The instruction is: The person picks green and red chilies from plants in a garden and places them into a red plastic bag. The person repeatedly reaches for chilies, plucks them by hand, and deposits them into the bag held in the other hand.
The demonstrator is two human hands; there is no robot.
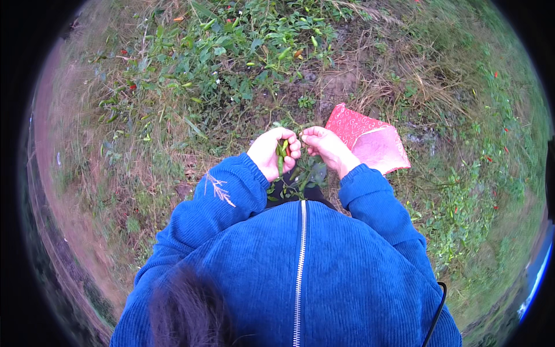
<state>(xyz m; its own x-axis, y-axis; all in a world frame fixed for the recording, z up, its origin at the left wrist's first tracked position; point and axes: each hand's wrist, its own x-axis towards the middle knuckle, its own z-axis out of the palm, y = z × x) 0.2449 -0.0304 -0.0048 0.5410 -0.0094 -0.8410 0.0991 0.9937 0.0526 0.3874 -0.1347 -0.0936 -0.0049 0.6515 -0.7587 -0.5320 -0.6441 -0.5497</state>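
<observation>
My left hand point(274, 154) is curled around a few chili peppers point(281, 159), mostly green, with some orange-red showing between the fingers. Close beside it, my right hand point(324, 146) is closed in a pinch, thumb against fingertips. What those fingertips grip is too small to make out. A thin stem and leaves of a chili plant point(309, 175) show below and between the two hands, in front of my body. Right of my right hand lies a red patterned bag point(352, 124) with its pink inside point(378, 149) folded open.
Leafy chili plants point(231, 52) with green and some orange fruit grow ahead of me. Dry grass point(399, 63) and bare soil lie at the far right. More plants with red peppers point(462, 202) stand on the right. A dry grass sprig point(218, 188) clings to my left sleeve.
</observation>
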